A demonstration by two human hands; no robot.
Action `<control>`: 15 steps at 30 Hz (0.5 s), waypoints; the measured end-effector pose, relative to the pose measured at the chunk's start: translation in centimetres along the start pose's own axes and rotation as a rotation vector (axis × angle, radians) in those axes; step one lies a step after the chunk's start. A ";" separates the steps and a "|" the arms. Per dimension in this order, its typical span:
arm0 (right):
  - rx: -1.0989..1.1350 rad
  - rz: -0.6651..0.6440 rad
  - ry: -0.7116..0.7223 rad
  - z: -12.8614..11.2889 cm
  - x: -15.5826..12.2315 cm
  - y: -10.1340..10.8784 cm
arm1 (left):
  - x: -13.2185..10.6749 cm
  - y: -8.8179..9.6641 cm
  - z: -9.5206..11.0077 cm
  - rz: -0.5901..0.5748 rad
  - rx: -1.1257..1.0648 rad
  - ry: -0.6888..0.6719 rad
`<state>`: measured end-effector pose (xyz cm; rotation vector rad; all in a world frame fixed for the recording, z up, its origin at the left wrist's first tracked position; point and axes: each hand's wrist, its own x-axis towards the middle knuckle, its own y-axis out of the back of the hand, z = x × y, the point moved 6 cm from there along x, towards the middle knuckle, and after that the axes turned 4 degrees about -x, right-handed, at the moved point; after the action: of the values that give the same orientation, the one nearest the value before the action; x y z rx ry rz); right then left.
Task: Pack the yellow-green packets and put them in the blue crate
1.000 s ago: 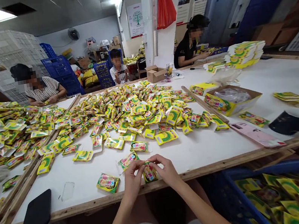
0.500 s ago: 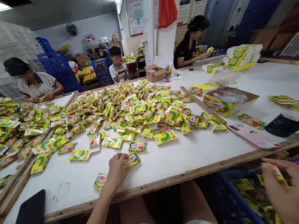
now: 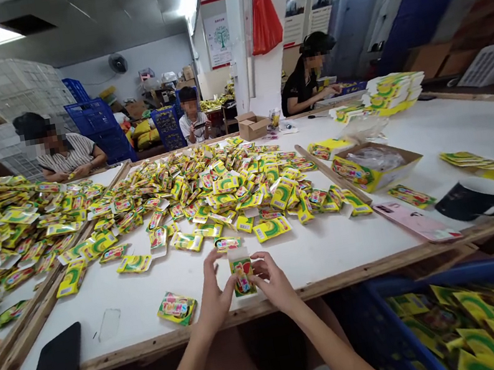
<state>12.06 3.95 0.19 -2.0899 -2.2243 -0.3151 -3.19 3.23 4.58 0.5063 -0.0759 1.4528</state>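
Observation:
Upright between my hands, above the near part of the white table, is a small yellow-green box with an open, pale flap at its top. My left hand pinches its left side, and my right hand grips its right side. Left of my hands, a second flat packet with colourful lettering lies by itself on the tabletop. Just beyond my fingers begins a wide heap of the same small boxes; some have raised flaps.
A blue crate of boxes stands low at right. A black phone overhangs the wooden edge at left. On the right lie a pink phone, a black mug and an open carton. Several people sit around the table.
My right hand has come from above the blue crate to the table and now grips the box. My left hand has drawn a box towards me and stood it upright.

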 end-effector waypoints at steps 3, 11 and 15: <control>-0.022 -0.028 -0.011 0.2 -0.6 0.1 | -1.0 -1.5 -2.3 -0.072 -0.293 0.174; -0.193 -0.082 0.037 -0.9 0.4 0.5 | -0.7 -2.1 -4.3 -0.176 -0.285 0.260; -0.220 0.007 0.092 -1.2 1.7 0.6 | 0.2 -2.5 -4.2 -0.074 -0.391 0.229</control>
<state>12.48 5.38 1.75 -2.1356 -2.2182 -0.6700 -1.84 4.89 0.19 0.0227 -0.1533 1.3714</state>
